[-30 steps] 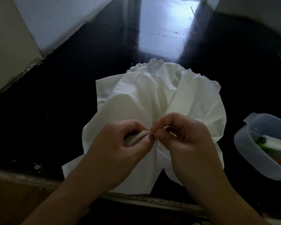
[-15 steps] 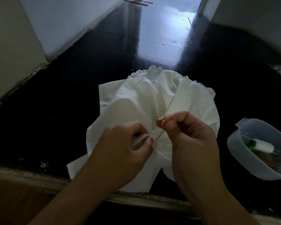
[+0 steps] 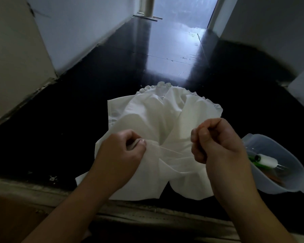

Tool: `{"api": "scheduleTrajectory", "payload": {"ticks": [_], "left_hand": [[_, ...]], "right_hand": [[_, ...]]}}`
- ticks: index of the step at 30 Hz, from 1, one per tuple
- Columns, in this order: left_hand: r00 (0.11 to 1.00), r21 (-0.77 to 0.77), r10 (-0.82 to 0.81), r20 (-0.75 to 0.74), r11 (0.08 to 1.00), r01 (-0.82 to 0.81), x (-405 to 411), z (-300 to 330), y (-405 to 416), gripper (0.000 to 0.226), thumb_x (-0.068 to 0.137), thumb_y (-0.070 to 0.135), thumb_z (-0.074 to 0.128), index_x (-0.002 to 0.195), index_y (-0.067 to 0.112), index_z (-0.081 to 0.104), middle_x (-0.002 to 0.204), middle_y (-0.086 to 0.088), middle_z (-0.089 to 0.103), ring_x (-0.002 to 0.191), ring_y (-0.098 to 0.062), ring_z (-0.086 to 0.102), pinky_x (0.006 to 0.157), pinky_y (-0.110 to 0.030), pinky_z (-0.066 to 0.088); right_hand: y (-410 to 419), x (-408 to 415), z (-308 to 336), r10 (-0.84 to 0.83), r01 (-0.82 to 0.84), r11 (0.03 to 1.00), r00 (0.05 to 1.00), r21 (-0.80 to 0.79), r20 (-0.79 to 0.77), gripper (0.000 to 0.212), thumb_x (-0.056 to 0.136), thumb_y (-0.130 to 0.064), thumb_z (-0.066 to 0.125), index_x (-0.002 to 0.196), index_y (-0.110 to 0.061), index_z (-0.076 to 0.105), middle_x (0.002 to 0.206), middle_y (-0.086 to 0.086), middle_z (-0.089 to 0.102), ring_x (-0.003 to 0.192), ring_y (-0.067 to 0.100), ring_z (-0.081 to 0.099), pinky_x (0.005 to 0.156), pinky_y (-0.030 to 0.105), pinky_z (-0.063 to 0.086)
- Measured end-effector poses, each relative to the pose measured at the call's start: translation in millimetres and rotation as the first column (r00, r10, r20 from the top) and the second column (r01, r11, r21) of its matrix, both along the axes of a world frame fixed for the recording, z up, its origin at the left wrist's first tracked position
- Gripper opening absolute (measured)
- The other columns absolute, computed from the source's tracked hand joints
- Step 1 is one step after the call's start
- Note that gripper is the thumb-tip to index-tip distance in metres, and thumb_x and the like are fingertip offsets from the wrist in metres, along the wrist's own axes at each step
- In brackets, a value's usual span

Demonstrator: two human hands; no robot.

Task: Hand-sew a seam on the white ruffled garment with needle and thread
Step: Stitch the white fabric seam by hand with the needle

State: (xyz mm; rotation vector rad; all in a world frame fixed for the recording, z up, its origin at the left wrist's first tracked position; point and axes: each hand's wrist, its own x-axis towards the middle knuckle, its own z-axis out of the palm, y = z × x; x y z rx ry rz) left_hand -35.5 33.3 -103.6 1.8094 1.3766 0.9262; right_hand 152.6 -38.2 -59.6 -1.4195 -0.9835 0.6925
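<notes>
The white ruffled garment [image 3: 165,123] lies bunched on the dark floor [image 3: 77,123], its near edge by a raised ledge [image 3: 147,214]. It looks light, thin and limp, so it will slide and pucker unless pinched close to the seam. The left hand [image 3: 119,155] has its grip clamped on a fold there, thumb over gathered cloth. The right hand [image 3: 216,142] is lifted just right of that fold, fingertips pinched together as if on a needle (too small to see); a faint thread line [image 3: 172,152] seems to run across the cloth between the hands. I count 1 garment, 2 hands, 1 clear plastic tub [image 3: 291,186] at right holding 1 white thread spool [image 3: 268,160] and something green
</notes>
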Motion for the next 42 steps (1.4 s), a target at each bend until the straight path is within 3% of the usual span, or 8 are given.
{"api": "scheduleTrajectory", "payload": {"ticks": [6, 14, 20, 25, 30, 34, 39, 42], "left_hand": [[0.974, -0.166, 0.139, 0.177, 0.980, -0.110, -6, 1, 11, 0.021, 0.100, 0.028, 0.066, 0.082, 0.021, 0.074, 0.077, 0.002, 0.072, 0.074, -0.009, 0.066, 0.067, -0.021, 0.050], [0.839, -0.366, 0.386, 0.383, 0.897, -0.246, -21, -5, 33, 0.018, 0.098, 0.031, 0.069, 0.089, 0.017, 0.077, 0.087, -0.009, 0.074, 0.085, -0.028, 0.068, 0.078, -0.043, 0.055], [0.787, -0.397, 0.420, 0.452, 0.885, -0.245, -22, -9, 39, 0.017, 0.094, 0.032, 0.071, 0.086, 0.019, 0.078, 0.096, -0.019, 0.077, 0.088, -0.034, 0.070, 0.082, -0.052, 0.059], [0.800, -0.398, 0.392, 0.453, 0.893, -0.212, -21, -7, 37, 0.015, 0.098, 0.027, 0.070, 0.088, 0.018, 0.078, 0.096, -0.017, 0.077, 0.088, -0.031, 0.070, 0.081, -0.048, 0.059], [0.847, -0.361, 0.279, 0.452, 0.926, -0.112, -20, 1, 28, 0.013, 0.096, 0.031, 0.072, 0.088, 0.026, 0.081, 0.087, -0.003, 0.078, 0.090, -0.026, 0.072, 0.078, -0.042, 0.058], [0.886, -0.294, 0.123, 0.447, 0.956, 0.016, -18, 5, 15, 0.012, 0.094, 0.035, 0.074, 0.087, 0.028, 0.081, 0.087, 0.000, 0.078, 0.092, -0.025, 0.073, 0.083, -0.045, 0.057], [0.937, -0.168, -0.124, 0.328, 0.968, 0.187, -12, 6, 0, 0.014, 0.097, 0.031, 0.069, 0.088, 0.027, 0.080, 0.088, 0.003, 0.077, 0.086, -0.011, 0.073, 0.078, -0.029, 0.055], [0.915, -0.121, -0.266, 0.303, 0.942, 0.314, -12, 7, 1, 0.013, 0.096, 0.024, 0.070, 0.088, 0.022, 0.080, 0.086, 0.000, 0.078, 0.085, -0.012, 0.075, 0.075, -0.021, 0.054]], "right_hand": [[-3, 27, -28, 0.127, 0.007, 0.970, 0.840, -0.243, 0.528, 0.014, 0.103, -0.020, 0.054, 0.093, -0.029, 0.055, 0.067, -0.005, 0.064, 0.058, 0.007, 0.056, 0.053, 0.019, 0.041], [-5, 60, -39, 0.137, 0.206, 0.912, 0.662, -0.355, 0.737, 0.013, 0.104, -0.021, 0.053, 0.092, -0.025, 0.056, 0.081, -0.004, 0.064, 0.072, 0.011, 0.059, 0.066, 0.038, 0.052], [-6, 73, -44, 0.131, 0.260, 0.882, 0.664, -0.392, 0.736, 0.015, 0.102, -0.016, 0.055, 0.089, -0.024, 0.057, 0.077, -0.009, 0.061, 0.070, 0.005, 0.055, 0.055, 0.021, 0.036], [-8, 70, -38, 0.014, 0.258, 0.922, 0.724, -0.289, 0.690, 0.016, 0.102, -0.017, 0.057, 0.089, -0.027, 0.058, 0.073, -0.005, 0.064, 0.069, 0.010, 0.060, 0.064, 0.034, 0.050], [-12, 54, 1, -0.290, 0.283, 0.957, 0.925, 0.066, 0.245, 0.019, 0.106, -0.011, 0.052, 0.094, -0.021, 0.062, 0.061, 0.000, 0.057, 0.053, 0.015, 0.050, 0.051, 0.033, 0.039], [-8, 23, 18, -0.037, 0.039, 0.996, 0.999, 0.076, -0.021, 0.015, 0.102, -0.003, 0.056, 0.095, -0.016, 0.061, 0.054, 0.000, 0.043, 0.049, 0.014, 0.035, 0.045, 0.027, 0.027], [7, -16, -15, 0.326, -0.312, 0.945, 0.928, -0.102, 0.183, 0.025, 0.093, -0.008, 0.072, 0.110, -0.026, 0.065, 0.054, -0.001, 0.039, 0.049, 0.009, 0.039, 0.051, 0.018, 0.035], [17, -22, -29, 0.403, -0.382, 0.915, 0.891, -0.132, 0.212, 0.007, 0.097, -0.020, 0.072, 0.101, -0.026, 0.072, 0.050, 0.006, 0.044, 0.048, 0.022, 0.042, 0.050, 0.033, 0.035]]}}
